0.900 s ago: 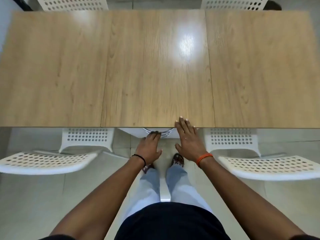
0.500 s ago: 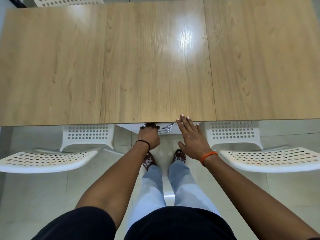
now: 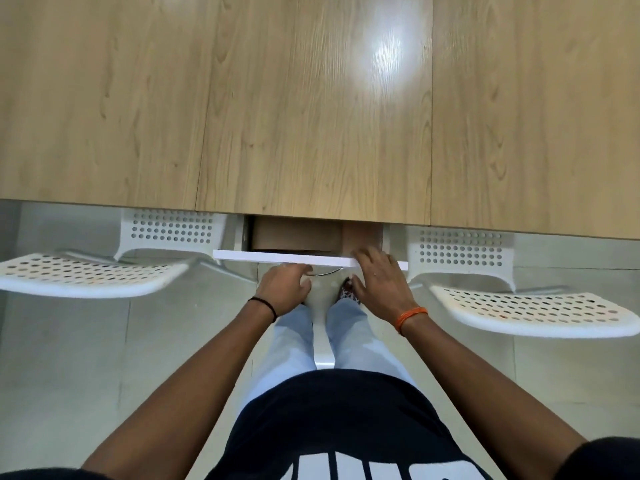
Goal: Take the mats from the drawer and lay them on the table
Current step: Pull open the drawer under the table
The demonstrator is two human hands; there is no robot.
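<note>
A white drawer (image 3: pixel 277 257) under the near edge of the wooden table (image 3: pixel 311 116) stands partly pulled out. Inside it lies something flat and brown (image 3: pixel 294 235), likely the mats, mostly hidden by the tabletop. My left hand (image 3: pixel 285 285) grips the metal handle (image 3: pixel 327 271) below the drawer front. My right hand (image 3: pixel 379 282) reaches over the drawer's right end, fingers curved over the front panel's top edge.
Two white perforated chairs flank me: one at the left (image 3: pixel 86 275), one at the right (image 3: pixel 533 311). Their backrests tuck under the table edge. My legs and feet stand between them on a pale tiled floor (image 3: pixel 69 358).
The drawer has slid out toward me, pulled by my left hand on its handle. My right hand left the table edge and now lies over the drawer front.
</note>
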